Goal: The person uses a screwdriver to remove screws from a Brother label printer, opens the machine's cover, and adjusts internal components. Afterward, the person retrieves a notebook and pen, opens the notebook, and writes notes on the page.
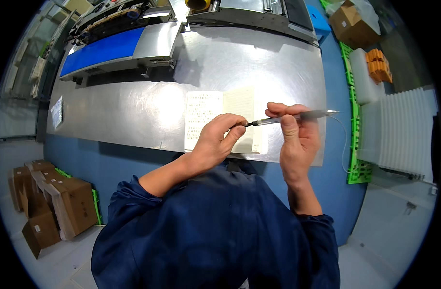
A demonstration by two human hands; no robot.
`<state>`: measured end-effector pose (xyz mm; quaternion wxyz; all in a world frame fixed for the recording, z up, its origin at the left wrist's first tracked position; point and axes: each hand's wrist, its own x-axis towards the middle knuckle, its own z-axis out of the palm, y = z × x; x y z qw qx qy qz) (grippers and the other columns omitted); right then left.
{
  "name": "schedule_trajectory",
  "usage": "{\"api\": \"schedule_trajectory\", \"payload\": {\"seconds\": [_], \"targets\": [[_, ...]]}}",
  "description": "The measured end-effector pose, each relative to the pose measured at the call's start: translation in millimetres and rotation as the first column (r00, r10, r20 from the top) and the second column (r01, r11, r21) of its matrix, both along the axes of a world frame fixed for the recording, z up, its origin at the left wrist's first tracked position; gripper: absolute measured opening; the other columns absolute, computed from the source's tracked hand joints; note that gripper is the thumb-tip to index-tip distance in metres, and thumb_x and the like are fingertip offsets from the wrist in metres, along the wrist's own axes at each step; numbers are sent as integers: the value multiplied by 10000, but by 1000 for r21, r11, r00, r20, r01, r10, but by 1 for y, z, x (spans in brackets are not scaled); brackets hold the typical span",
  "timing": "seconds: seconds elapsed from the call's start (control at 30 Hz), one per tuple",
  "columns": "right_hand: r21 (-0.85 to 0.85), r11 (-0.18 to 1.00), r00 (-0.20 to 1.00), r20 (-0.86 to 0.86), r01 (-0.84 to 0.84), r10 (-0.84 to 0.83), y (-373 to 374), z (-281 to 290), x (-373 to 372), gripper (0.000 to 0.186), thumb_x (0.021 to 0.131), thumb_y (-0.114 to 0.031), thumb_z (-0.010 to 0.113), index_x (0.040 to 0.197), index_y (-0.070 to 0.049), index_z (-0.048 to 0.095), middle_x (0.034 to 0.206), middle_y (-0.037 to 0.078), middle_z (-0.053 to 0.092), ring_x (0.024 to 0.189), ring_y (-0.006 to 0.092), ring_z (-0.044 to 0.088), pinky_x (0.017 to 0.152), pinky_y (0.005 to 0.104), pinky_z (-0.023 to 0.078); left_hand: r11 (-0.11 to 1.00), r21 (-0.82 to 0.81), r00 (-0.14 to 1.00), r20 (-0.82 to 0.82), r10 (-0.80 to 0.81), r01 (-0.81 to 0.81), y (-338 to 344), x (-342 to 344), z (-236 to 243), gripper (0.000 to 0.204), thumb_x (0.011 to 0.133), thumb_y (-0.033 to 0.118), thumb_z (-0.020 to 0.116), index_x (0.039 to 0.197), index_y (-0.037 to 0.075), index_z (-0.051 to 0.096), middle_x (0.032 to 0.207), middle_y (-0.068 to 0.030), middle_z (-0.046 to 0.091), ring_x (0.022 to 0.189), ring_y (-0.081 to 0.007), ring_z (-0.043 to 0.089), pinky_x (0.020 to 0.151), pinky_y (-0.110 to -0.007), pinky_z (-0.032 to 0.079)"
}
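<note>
A slim pen point(271, 120) with a clear barrel, a dark grip and a silver pointed end lies nearly level above the table. My right hand point(300, 139) holds it between thumb and fingers, with the silver end pointing right. My left hand point(218, 137) pinches the small dark piece at the pen's left end; the fingertips partly hide it, so I cannot tell whether it is a cap or part of the pen. Beneath both hands an open notebook point(201, 115) rests on the metal table point(133, 111), its left page handwritten. The left hand covers some of it.
A machine with a blue conveyor belt point(105, 50) stands at the back left, another metal machine point(251, 17) at the back. A thin cord point(347, 144) curves at the table's right. Green pallets point(355, 120) and stacked white sheets point(406, 132) are beyond; cardboard boxes point(73, 204) sit lower left.
</note>
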<state>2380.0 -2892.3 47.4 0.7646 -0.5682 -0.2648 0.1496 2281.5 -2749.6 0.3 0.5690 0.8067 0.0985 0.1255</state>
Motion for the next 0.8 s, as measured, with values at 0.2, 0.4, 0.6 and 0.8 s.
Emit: {"api": "schedule_trajectory", "payload": {"seconds": [0.2,0.4,0.6,0.8], "targets": [[-108,993,999,9,46,-45,6,-17,-5,161,970,-143,524,1043,0,508,1011,155,653,924,211,636,864,330,505,999,18,997,71,44,-45,-7,-2,-8,150,918,127,597,1001,2,609,864,-75,598,791,-175,550,719,-296,444],[-54,996,993,-93,67,-71,5,-28,-7,124,962,-115,532,1018,-5,513,985,137,664,910,184,636,836,298,510,984,157,976,211,47,-82,-9,-1,-18,105,888,78,615,957,-1,611,775,-85,580,702,-208,538,641,-329,434],[-74,992,988,-106,101,-109,5,-31,-13,125,966,-122,526,1010,-7,504,968,140,658,889,193,631,836,317,506,977,191,966,255,44,-95,-11,3,-23,88,865,53,622,932,-4,618,725,-93,566,653,-219,529,594,-334,422],[-48,988,980,-130,147,-152,10,-48,-19,153,969,-139,527,999,7,495,910,125,663,855,165,630,799,294,506,994,42,976,197,93,-104,-21,0,-31,79,859,41,606,913,-15,614,744,-113,583,662,-245,547,604,-344,436]]}}
